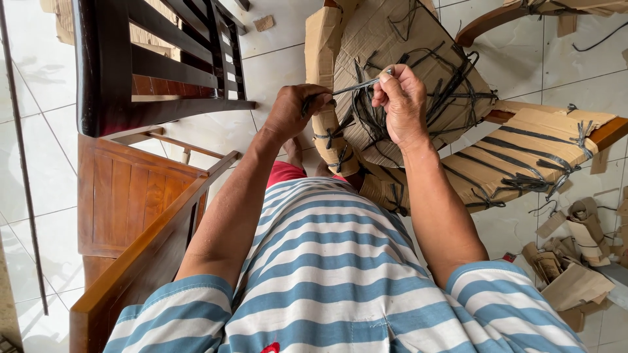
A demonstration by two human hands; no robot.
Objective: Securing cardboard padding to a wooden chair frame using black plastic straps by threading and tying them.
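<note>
black strap point(347, 88) stretched between both hands, left hand point(297, 111) fisted, right hand point(400, 98) pinching

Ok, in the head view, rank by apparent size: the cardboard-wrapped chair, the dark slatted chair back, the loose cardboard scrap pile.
1. cardboard-wrapped chair
2. dark slatted chair back, though it sits nearer the camera, so this is unsure
3. loose cardboard scrap pile

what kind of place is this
Likely a home or small workshop floor where wooden furniture gets unpacked: white floor tiles, a cardboard-wrapped chair bound with black straps, and cardboard scraps strewn about. Both hands, left hand and right hand, pull a strap.
</note>
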